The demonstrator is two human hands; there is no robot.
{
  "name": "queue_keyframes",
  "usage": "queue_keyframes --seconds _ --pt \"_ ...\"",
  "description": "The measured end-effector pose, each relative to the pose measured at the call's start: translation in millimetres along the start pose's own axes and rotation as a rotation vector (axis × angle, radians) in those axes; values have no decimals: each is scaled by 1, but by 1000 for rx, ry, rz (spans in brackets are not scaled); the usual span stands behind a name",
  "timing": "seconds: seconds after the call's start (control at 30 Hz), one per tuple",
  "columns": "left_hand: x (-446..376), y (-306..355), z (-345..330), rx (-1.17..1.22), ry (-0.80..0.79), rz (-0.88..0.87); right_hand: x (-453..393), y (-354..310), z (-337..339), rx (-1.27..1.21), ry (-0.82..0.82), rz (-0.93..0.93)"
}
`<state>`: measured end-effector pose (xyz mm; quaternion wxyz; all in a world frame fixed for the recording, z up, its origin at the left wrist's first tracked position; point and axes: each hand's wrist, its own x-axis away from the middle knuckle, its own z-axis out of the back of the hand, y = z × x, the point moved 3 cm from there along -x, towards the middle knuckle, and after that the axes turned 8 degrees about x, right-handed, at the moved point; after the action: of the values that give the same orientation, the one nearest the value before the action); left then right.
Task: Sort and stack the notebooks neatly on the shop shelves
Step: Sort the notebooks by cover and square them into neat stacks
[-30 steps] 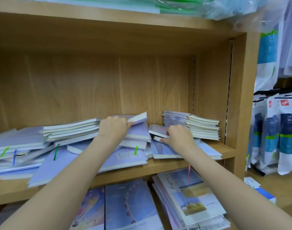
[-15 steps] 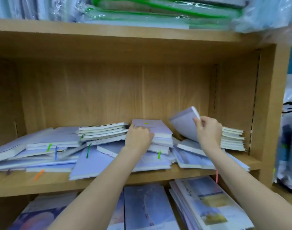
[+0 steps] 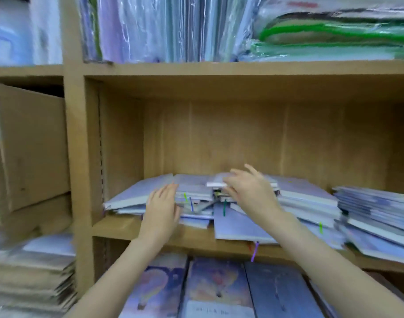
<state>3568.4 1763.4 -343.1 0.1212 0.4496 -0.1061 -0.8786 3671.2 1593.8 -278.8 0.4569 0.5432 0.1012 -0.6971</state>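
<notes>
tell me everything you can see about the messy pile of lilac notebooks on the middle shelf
The lilac notebook pile is thin soft-cover books with pale page edges, lying flat but crooked and overlapping on the wooden shelf. Green, blue and purple ribbon markers poke out. One book overhangs the shelf's front edge. The left hand is at its left side and the right hand is over the top; the frame is blurred.

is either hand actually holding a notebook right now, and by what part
The right hand pinches a pale notebook at its near edge. The left hand only presses flat against the stack.

notebooks (image 3: 306,198) piled on shelf (image 3: 132,227), picture-cover books (image 3: 217,288) below
</notes>
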Motion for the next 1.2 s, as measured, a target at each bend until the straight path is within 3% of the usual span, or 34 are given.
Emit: queue_keyframes --seconds 0.13,0.2,0.3,0.37,0.43,0.5,0.6,0.67,0.9,1.07,1.2 --pt "21 -65 22 -71 48 115 -6 -18 -23 100 -515 -37" --pt "27 -88 25 -81 28 160 -13 -23 -18 98 -588 -54" --pt "29 -104 22 -104 10 148 -28 -27 -14 122 -459 1" --pt "23 -105 18 -110 5 118 -36 -38 -14 34 -197 118" --pt "17 -102 16 -107 5 72 -43 -57 -25 48 -53 230" --pt "12 -100 16 -75 17 78 -49 -76 -47 111 -128 263" --pt "9 -105 19 -30 54 90 -49 -93 -82 224 -435 226" --pt "8 -109 22 -7 62 94 -47 -93 -102 193 -516 198" --pt "-5 -118 28 -58 -42 78 -52 -84 -123 -51 -649 99" --pt "2 -142 36 -354 -168 176 -41 -91 -102 -380 -467 89" --pt "-2 -149 41 -276 -106 187 -43 -99 -99 -465 -507 22"
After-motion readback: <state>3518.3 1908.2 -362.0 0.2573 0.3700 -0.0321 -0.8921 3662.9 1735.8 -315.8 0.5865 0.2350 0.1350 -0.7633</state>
